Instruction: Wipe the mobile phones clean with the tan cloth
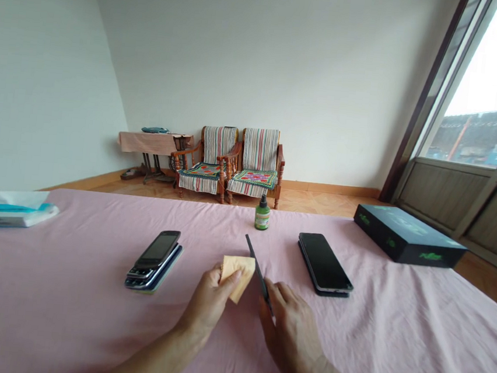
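Between the fingers of my left hand (211, 300) is a folded yellow cloth (239, 270), pinched under the thumb. My right hand (292, 322) grips a thin dark phone (258, 268) by its near end, tilted so that mostly its edge faces me. The cloth lies close against the phone's left side; whether it touches is hard to tell. To the left lies a stack of phones (156, 259), a slider-type one on top. On the right, a large black phone (325, 264) rests on another. A green spray bottle (262, 214) stands upright beyond my hands.
A pink cloth (87, 312) covers the surface. A tissue pack (17, 214) lies at the far left, a black box (406, 236) at the far right. Beyond the edge stand two wooden chairs (256, 152) and a small covered table (147, 143).
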Available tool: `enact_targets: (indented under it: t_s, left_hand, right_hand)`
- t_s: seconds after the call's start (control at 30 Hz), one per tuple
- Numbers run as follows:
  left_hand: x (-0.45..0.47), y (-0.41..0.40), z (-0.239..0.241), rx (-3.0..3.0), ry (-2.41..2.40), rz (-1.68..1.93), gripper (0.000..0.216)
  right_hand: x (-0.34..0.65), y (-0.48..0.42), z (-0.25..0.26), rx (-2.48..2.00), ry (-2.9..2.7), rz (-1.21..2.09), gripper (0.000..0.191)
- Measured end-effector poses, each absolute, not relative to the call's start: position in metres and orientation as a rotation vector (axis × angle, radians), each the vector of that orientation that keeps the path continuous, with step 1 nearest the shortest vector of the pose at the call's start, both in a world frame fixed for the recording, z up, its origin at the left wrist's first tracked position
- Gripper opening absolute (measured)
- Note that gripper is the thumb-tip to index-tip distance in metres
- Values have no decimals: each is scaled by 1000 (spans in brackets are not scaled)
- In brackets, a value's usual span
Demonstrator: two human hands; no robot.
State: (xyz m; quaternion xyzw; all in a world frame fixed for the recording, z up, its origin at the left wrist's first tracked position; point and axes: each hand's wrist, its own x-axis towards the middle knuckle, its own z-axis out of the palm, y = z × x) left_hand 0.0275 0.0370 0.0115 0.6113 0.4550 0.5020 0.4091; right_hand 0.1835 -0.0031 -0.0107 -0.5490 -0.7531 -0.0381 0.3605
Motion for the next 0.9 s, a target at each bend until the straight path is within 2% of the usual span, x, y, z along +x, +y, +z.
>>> enact_targets:
  t_s: [0.07,0.33,0.53,0.77,0.9]
  left_hand:
    - [21,50,12,1767,1313,1379,30]
    - [-4,103,18,2038,1519,1663,16]
    - [-7,117,4,2298,1418,1565,17]
    - [-9,117,1,2419,1390,1564,24]
    - [-5,110,3,2526,1289,1500,34]
  right_hand:
    - [187,2,-13,-1364,-1892,-56,25]
    - [192,9,-18,-1351,-1748,-62,28]
    - [196,12,-19,-1422,-1758,-117,37]
    - [193,11,-16,-1324,-1827,-207,33]
    - [193,11,-21,-1279,-1878,-298,32]
